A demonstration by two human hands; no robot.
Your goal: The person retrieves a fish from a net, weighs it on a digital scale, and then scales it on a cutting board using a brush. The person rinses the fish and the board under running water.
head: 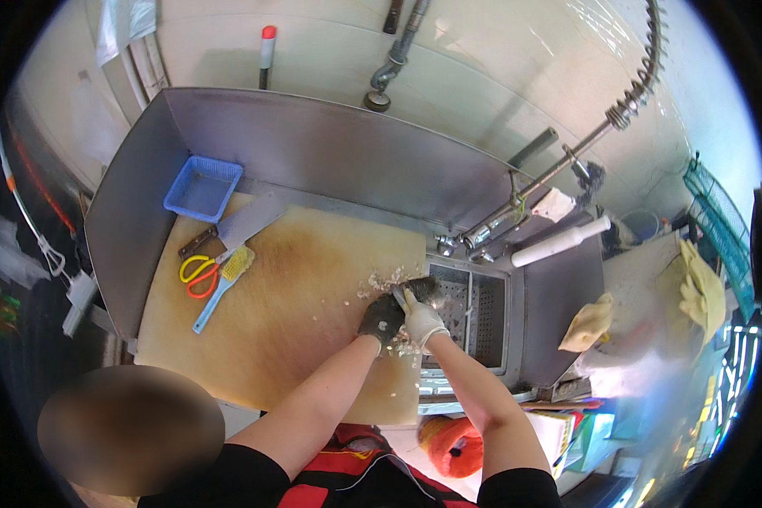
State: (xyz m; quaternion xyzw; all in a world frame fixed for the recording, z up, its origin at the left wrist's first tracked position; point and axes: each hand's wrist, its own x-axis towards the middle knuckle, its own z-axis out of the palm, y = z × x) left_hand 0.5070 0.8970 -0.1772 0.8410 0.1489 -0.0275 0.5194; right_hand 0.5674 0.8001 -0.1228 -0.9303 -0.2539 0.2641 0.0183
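My left hand, in a dark glove, presses on a dark fish-like item at the right edge of the cutting board. My right hand, in a pale glove, is closed around a small tool whose kind I cannot tell. Pale flakes lie scattered about both hands. On the board's left side rest a cleaver, scissors with yellow and red handles and a blue-handled brush. The underside of the dark item is hidden.
A blue plastic basket stands at the board's back left corner. Right of the board is a metal sink with a perforated insert, below a spray faucet. Steel splash walls surround the station. Orange netting lies below the board's front edge.
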